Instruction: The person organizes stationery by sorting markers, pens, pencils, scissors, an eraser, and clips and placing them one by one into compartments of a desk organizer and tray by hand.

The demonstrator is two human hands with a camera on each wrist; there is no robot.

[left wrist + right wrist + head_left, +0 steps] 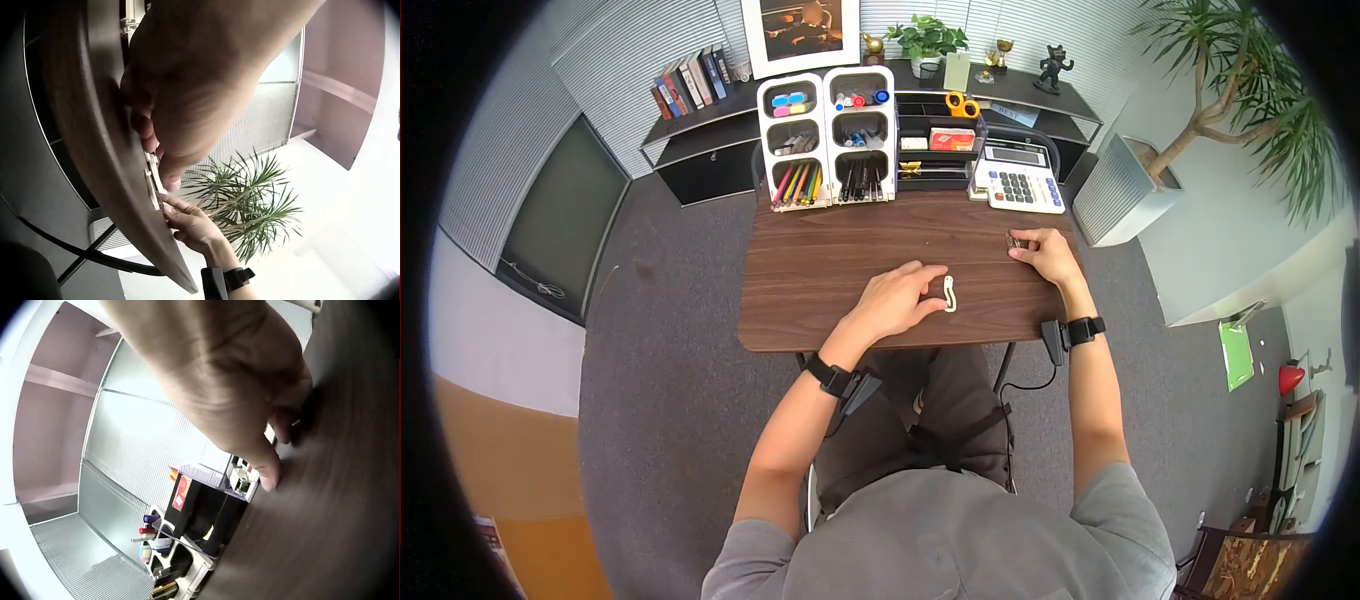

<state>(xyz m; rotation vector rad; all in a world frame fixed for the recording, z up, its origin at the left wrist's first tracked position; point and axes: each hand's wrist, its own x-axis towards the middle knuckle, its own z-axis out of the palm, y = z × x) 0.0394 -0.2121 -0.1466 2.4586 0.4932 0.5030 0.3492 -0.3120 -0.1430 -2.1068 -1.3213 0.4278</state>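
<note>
A slim, curved white piece with a dark slot (950,294) lies at the fingertips of the left hand (893,301), between thumb and index finger, close above the table's front half. In the left wrist view, the white piece (154,187) shows beside the left thumb, low against the tabletop. Farther right, the right hand (1050,256) pinches a small, see-through, dark-edged thing (1013,241) between thumb and fingers; its exact shape is unclear. The right wrist view shows the right hand (231,381) low over the wood, its fingers partly hidden by the palm.
Along the back of the brown table (830,250) stand white holders (828,150) with pens and pencils, a black organizer (915,170) with orange scissors (962,104), and a calculator (1022,187). A potted plant (1135,190) is beyond the right side.
</note>
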